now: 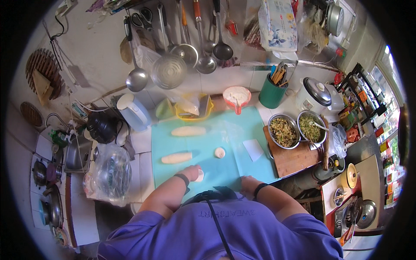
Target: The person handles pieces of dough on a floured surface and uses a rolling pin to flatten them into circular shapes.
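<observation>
My left hand [191, 172] is at the near side of a teal kneading mat [208, 143], closed around a small pale dough piece [200, 175]. Beyond it lies a short dough log [177, 158], with one end cut flat. A longer dough log [188, 131] rests farther back. Right of the logs sits a round dough piece [219, 152]. My right hand [248, 184] is low at the mat's near edge, its fingers partly hidden; whether it grips anything is not visible. A white flat dough scraper [253, 150] lies on the mat beyond that hand.
On the right, two metal bowls of chopped filling [282, 131] stand on a wooden cutting board [294, 161]. Behind the mat are a yellow basket [195, 117] and a red scoop of flour [237, 97]. An electric kettle [134, 112] stands back left. Ladles [206, 65] hang above.
</observation>
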{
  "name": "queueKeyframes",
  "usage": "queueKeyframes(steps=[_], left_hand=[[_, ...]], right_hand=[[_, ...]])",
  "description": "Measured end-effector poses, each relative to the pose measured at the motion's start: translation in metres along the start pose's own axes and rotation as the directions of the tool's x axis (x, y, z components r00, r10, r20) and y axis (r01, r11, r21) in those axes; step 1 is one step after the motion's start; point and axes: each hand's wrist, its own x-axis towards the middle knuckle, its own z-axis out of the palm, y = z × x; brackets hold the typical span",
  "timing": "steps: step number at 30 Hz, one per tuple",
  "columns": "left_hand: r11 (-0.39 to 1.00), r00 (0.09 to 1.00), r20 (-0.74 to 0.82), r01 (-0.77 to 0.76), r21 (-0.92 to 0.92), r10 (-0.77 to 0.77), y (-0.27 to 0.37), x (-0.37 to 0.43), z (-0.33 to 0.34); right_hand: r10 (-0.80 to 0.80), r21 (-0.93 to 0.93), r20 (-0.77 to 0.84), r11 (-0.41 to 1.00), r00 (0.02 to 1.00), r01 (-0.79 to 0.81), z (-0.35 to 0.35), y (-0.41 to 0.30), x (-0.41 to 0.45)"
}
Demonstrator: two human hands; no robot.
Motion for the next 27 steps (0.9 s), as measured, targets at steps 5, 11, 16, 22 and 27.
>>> queueKeyframes(steps=[5, 11, 16, 22, 27], left_hand=[[0.999, 0.999, -0.013, 0.03, -0.018, -0.03, 0.01, -0.009, -0.002], [0.985, 0.99, -0.135, -0.059, -0.161, 0.038, 0.0, -0.001, 0.009], [0.921, 0.879, -0.473, -0.226, -0.317, 0.053, -0.002, 0.006, 0.022], [0.9, 0.781, -0.6, -0.374, -0.222, 0.176, 0.01, -0.016, 0.019], [0.906, 0.745, -0.582, -0.422, -0.03, 0.327, 0.024, -0.045, 0.01]], right_hand=[[-0.161, -0.128, 0.008, 0.979, 0.987, 0.161, 0.034, 0.033, 0.04], [-0.032, -0.101, -0.003, 0.994, 0.999, 0.032, 0.014, 0.009, 0.02], [-0.006, -0.064, -0.007, 0.998, 1.0, 0.006, 0.002, 0.002, 0.007], [0.047, -0.044, 0.001, 0.998, 0.999, -0.047, 0.01, 0.008, 0.016], [0.021, -0.082, -0.006, 0.996, 1.0, -0.021, 0.006, 0.002, 0.01]])
